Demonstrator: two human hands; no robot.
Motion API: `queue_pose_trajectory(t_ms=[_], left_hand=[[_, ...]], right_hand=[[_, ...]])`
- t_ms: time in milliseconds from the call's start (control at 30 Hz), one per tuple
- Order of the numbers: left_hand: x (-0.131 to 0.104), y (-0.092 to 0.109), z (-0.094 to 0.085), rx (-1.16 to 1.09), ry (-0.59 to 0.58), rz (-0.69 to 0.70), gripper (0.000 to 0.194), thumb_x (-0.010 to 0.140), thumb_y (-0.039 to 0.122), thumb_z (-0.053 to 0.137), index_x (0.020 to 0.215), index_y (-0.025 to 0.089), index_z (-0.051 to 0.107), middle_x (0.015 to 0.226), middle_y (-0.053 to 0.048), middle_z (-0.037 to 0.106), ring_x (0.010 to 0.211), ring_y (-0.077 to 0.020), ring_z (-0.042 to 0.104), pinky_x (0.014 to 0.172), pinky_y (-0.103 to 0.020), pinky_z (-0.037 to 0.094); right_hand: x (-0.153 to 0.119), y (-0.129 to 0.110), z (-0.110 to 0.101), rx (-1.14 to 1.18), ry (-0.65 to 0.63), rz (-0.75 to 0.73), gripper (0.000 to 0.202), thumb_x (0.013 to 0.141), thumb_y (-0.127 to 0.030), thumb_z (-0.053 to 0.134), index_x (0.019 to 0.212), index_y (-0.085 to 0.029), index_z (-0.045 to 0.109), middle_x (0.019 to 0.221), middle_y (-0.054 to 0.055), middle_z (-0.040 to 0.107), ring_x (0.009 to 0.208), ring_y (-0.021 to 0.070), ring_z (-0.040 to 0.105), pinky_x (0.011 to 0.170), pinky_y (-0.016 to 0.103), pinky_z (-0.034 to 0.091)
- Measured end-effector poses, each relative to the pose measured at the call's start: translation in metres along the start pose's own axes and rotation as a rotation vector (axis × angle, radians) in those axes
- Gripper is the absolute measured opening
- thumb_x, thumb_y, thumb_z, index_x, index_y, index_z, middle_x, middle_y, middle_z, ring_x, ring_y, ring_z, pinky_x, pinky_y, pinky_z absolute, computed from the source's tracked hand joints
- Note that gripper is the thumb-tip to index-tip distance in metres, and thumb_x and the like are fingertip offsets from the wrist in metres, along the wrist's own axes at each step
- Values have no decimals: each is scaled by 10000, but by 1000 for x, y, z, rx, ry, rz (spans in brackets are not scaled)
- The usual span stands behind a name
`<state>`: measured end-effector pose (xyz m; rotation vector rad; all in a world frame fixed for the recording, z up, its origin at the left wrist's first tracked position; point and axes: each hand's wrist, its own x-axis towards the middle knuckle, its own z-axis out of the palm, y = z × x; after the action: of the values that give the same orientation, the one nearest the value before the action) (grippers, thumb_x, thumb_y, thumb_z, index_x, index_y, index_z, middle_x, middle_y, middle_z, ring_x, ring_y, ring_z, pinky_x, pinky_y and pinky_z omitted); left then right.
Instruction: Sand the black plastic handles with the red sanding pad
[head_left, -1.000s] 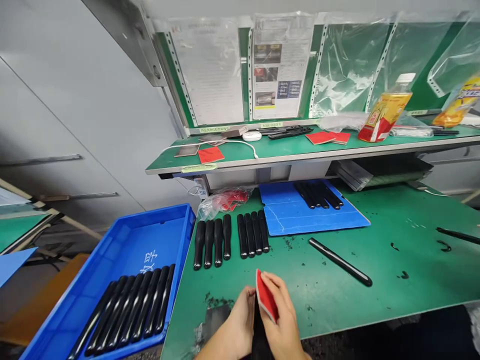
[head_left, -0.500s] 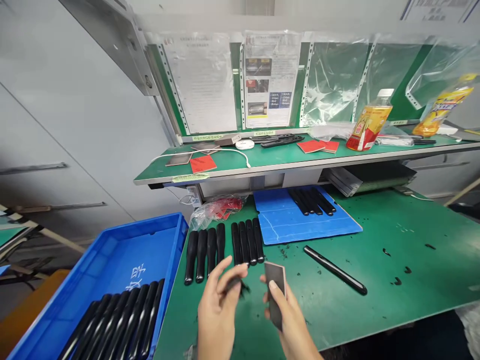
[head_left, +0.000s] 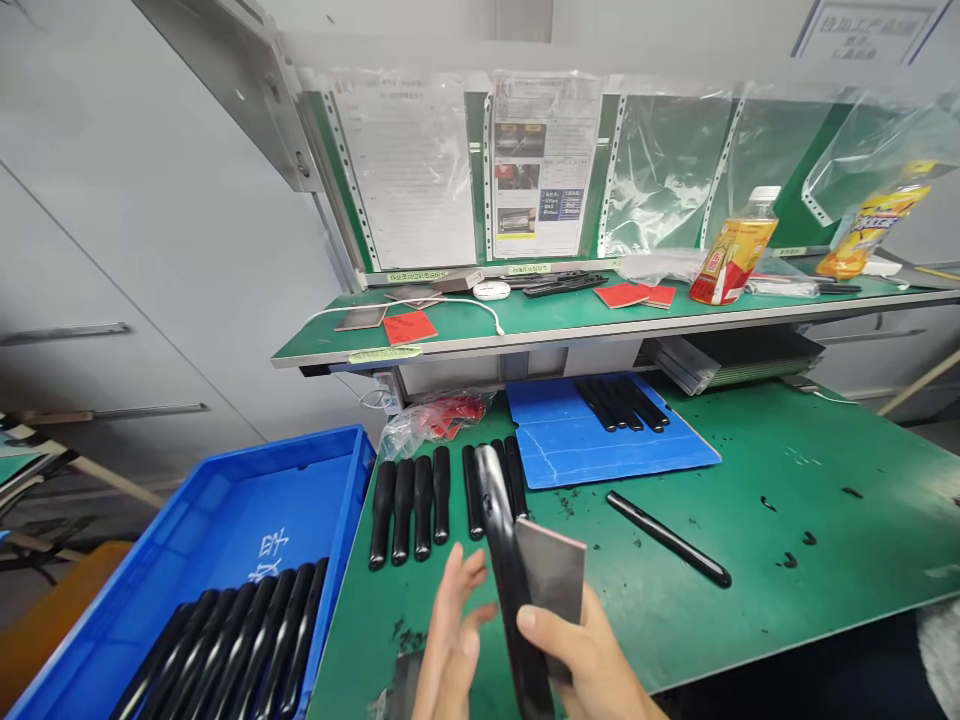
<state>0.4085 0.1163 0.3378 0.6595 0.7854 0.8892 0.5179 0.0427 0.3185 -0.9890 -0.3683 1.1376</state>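
My right hand (head_left: 592,650) grips a glossy black handle (head_left: 504,540) together with a flat grey sanding pad (head_left: 553,570). The handle stands tilted with its bulbous end up, and my thumb presses against its side. Beside it, my left hand (head_left: 454,640) is open with fingers apart, close to the handle but seemingly not gripping it. Behind the hands several black handles (head_left: 403,510) lie in a row on the green table. Another black handle (head_left: 667,538) lies alone to the right.
A blue bin (head_left: 225,500) at left holds several black handles. At the back, a blue board (head_left: 615,455) carries more. Black scraps (head_left: 808,538) dot the green table (head_left: 862,590). The shelf (head_left: 555,315) above bears red pads, a white cable and drink bottles (head_left: 733,255).
The black handle has come upright into my right hand beside the sanding pad. My left hand has let go of a small dark bit and its fingers have straightened.
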Motion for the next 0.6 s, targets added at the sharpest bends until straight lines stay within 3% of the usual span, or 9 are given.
queue_pose_trajectory(t_ms=[100, 167, 267, 333, 400, 467, 500, 533, 600], left_hand=[[10, -2, 15, -38, 70, -36, 739, 758, 396, 844, 1425, 244, 564, 876, -58, 701, 821, -223, 689, 632, -249, 520], [15, -2, 22, -80, 95, -55, 747, 788, 436, 823, 1443, 233, 529, 691, 25, 588, 562, -109, 558, 499, -186, 434], [21, 2, 26, -169, 66, -62, 711, 766, 463, 838, 1367, 202, 562, 588, 106, 391, 418, -40, 321, 363, -133, 246], [21, 7, 27, -180, 45, -125, 619, 783, 482, 820, 1286, 195, 602, 588, 114, 342, 403, -31, 266, 337, -124, 197], [19, 12, 30, -193, 39, -210, 484, 852, 458, 764, 1223, 175, 633, 593, 109, 332, 400, -26, 266, 333, -119, 227], [18, 16, 33, -267, 36, -266, 351, 951, 374, 663, 1207, 136, 636, 596, 106, 312, 396, -25, 271, 327, -118, 239], [19, 17, 35, -313, 38, -280, 302, 992, 328, 603, 1210, 120, 630, 600, 104, 304, 394, -26, 275, 321, -118, 233], [19, 19, 36, -358, 45, -284, 274, 1018, 291, 554, 1209, 107, 625, 599, 105, 290, 388, -27, 273, 311, -120, 220], [23, 23, 39, -412, 58, -274, 244, 1038, 250, 510, 1196, 100, 619, 599, 107, 279, 380, -22, 282, 305, -116, 213]], right_hand=[[-5, 4, 7, -204, -32, -176, 639, 792, -509, 791, 1348, -257, 601, 1328, 114, 658, 1158, 296, 647, 1029, 455, 510], [-8, 1, 2, -371, -3, -404, 567, 908, -514, 649, 1422, -307, 529, 1446, 101, 554, 1185, 277, 614, 1032, 444, 504], [-7, -12, -13, -622, 4, -659, 498, 1004, -430, 485, 1489, -333, 428, 1566, 82, 405, 1254, 272, 550, 990, 425, 517], [-5, -20, -20, -836, -58, -781, 487, 1035, -312, 418, 1520, -313, 390, 1600, 84, 368, 1328, 274, 487, 1015, 435, 486], [-6, -21, -20, -1079, -199, -1009, 440, 1042, -246, 393, 1473, -262, 480, 1508, 108, 509, 1248, 263, 531, 992, 423, 467], [-10, -15, -17, -1213, -340, -1274, 334, 1043, -231, 431, 1293, -226, 652, 1169, 86, 738, 934, 199, 606, 850, 331, 474], [-13, -10, -15, -1233, -407, -1364, 281, 1040, -237, 468, 1182, -228, 710, 973, 44, 777, 784, 167, 580, 757, 290, 460], [-16, -6, -13, -1245, -480, -1416, 240, 1033, -253, 509, 1113, -240, 734, 850, 3, 776, 702, 149, 548, 688, 272, 437], [-20, 1, -11, -1286, -622, -1408, 176, 1007, -318, 587, 1076, -282, 745, 802, -53, 775, 698, 141, 549, 654, 269, 421]])
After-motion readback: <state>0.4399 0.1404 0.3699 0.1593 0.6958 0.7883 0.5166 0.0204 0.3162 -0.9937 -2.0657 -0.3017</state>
